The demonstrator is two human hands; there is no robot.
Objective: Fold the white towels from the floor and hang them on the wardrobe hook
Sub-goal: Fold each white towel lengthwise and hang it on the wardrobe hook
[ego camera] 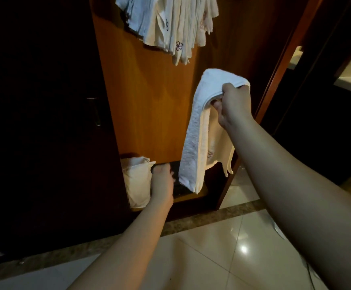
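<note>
White folded towel (199, 130) hangs from her right hand (234, 105), gripped at the fold before the wardrobe (149, 97); left hand (162, 183) loose, empty. She'd best lift it level to the hung towels (170, 24).

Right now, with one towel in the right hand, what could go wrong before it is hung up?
1. The right hand grips the folded towel only at its top fold; the long hanging layers may slip apart.
2. The hung towels already crowd the top of the wardrobe, so adding another may knock some down.
</note>
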